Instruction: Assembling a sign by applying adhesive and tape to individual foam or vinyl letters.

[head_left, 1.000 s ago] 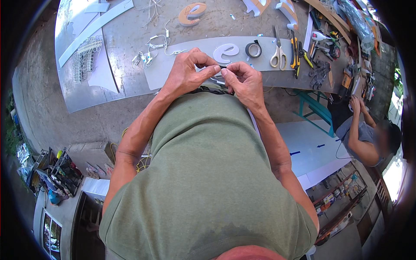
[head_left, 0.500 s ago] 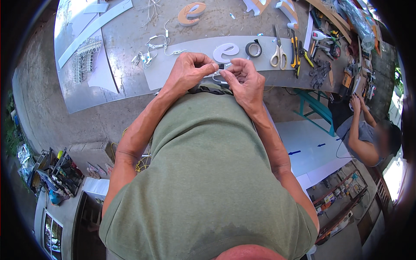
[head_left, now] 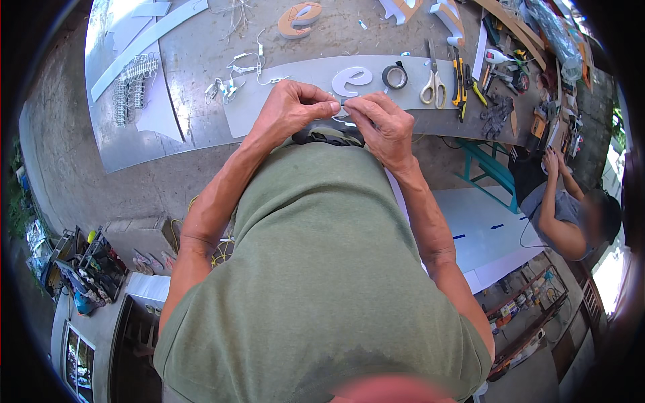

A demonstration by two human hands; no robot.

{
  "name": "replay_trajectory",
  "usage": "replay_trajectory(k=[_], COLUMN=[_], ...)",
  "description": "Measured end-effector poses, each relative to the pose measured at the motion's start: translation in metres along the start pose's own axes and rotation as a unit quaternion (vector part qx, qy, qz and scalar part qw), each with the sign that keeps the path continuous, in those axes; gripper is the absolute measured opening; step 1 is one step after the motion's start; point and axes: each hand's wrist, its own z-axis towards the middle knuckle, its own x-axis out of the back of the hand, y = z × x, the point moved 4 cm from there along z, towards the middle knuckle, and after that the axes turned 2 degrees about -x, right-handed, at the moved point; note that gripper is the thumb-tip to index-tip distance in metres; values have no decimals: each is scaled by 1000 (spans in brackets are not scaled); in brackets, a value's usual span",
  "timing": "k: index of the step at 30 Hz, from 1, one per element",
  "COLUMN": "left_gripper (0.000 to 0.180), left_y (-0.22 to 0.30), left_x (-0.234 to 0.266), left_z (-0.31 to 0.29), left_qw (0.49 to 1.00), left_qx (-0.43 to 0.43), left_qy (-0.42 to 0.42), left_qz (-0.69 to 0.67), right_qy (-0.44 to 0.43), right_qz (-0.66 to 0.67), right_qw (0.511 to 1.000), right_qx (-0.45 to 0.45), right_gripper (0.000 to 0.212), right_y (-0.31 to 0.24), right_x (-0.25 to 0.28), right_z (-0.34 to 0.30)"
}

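Note:
Close to the table's near edge, my left hand (head_left: 293,109) and my right hand (head_left: 385,126) meet fingertip to fingertip. Both pinch a small dark strip (head_left: 342,103), possibly tape, mostly hidden by the fingers. A thin white wire (head_left: 344,122) hangs just below them. Beyond my fingers lies a white curved letter-shaped piece (head_left: 352,81) on a pale sheet (head_left: 306,70). To its right is a roll of black tape (head_left: 403,73). A string of small white light modules (head_left: 245,70) joined by wire lies left of the sheet's middle.
White-handled scissors (head_left: 432,86), a yellow utility knife (head_left: 459,84) and pliers (head_left: 479,93) lie to the right. Dark gloves (head_left: 497,111) are beyond them. White strips (head_left: 144,50) cover the far left. Another person (head_left: 561,215) works at the right, near a teal stand (head_left: 487,168).
My right hand's fingers have closed in toward my left fingertips, covering most of the dark strip that showed between them before. The view has shifted slightly.

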Motion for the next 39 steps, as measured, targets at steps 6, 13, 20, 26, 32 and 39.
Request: replay_trajectory(k=[6,13,20,26,32,39], left_gripper=[24,21,18,20,20,16], left_y=[7,2,9,14,14,14], left_x=[-4,-5,-9,-13,-14,-14], left_z=[0,-1,-3,1,3,3], left_qw=[996,972,936,912,899,907], left_qx=[-63,-138,-227,-281,-305,-298], left_qy=[18,79,87,68,49,32], left_qz=[66,173,254,291,311,297], right_qy=[-24,-74,-118,-115,-112,-95], right_qz=[-34,-86,-106,-136,-141,-80], right_qw=[998,991,986,983,983,992], right_qx=[37,72,55,35,22,-18], right_gripper=[22,25,12,9,9,11], right_y=[-2,-6,1,5,7,11], right_x=[0,-6,-14,-15,-12,-5], right_z=[-2,-3,0,-3,-4,-2])
